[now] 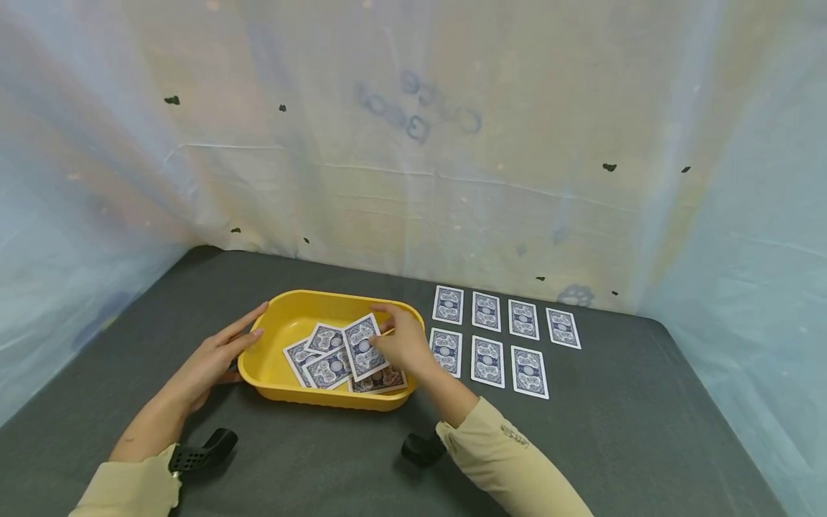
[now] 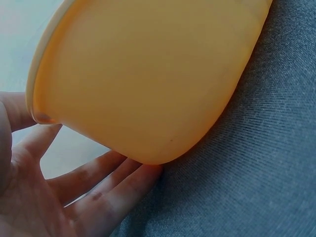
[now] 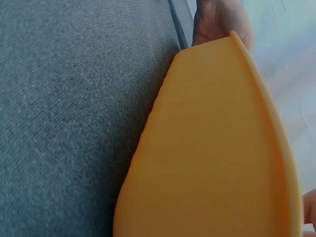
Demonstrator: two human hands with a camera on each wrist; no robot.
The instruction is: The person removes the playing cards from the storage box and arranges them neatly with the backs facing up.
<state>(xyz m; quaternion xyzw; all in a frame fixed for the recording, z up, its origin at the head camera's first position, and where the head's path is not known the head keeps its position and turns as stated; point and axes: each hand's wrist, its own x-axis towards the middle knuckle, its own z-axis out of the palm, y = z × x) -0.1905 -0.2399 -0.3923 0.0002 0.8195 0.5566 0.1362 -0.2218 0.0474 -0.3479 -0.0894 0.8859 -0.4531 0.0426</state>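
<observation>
So there's a dark grey tabletop (image 1: 646, 431) with a pale plastic sheet (image 1: 452, 143) hung up behind it, and a yellow tub (image 1: 284, 316) sitting right between the two hands. The left hand (image 1: 209, 362) lies flat against the tub's left wall, fingers straight and a bit spread, nothing gripped; in the left wrist view the fingers (image 2: 106, 190) run along the base of the tub (image 2: 148, 84). The right hand (image 1: 403, 345) reaches in over the tub's right rim, and its grip is pinching one face-down card (image 1: 364, 346), blue patterned back up, tilted and partly lifted over the loose cards (image 1: 326, 362) lying just left of and under the grip inside the tub. Off to the right of that grip, well outside the tub, seven face-down cards (image 1: 491, 334) lie in two neat rows, four in the far row and three in the near one. The right wrist view is pretty much all tub wall (image 3: 212, 163) and tabletop cloth.
</observation>
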